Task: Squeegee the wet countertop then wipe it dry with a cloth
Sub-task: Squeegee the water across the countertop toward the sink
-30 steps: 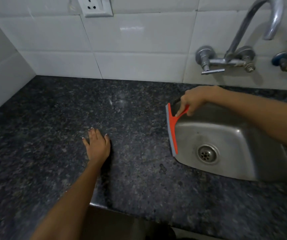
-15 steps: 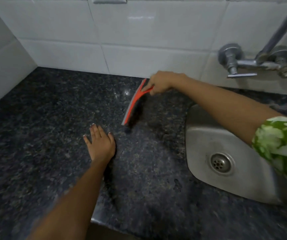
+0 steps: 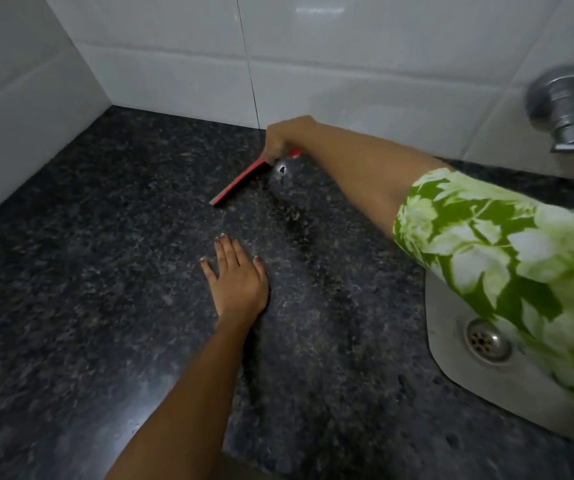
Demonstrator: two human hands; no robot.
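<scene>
A red squeegee (image 3: 238,184) with a dark blade edge rests on the dark speckled granite countertop (image 3: 88,271) near the back wall. My right hand (image 3: 283,136) is closed around its handle, reaching across from the right, and the blade slants down to the left. My left hand (image 3: 237,278) lies flat on the counter with fingers spread, nearer to me and below the squeegee. A shiny wet patch glints on the stone just right of the blade. No cloth is in view.
A steel sink (image 3: 486,358) with a round drain is sunk into the counter at the right. A metal tap valve (image 3: 562,105) sticks out of the white tiled wall (image 3: 313,64) above it. A second tiled wall closes the left side. The counter's front edge runs along the bottom.
My right hand has carried the squeegee from the sink's left rim leftward and back toward the wall. The view has shifted left. My left hand has stayed flat on the counter.
</scene>
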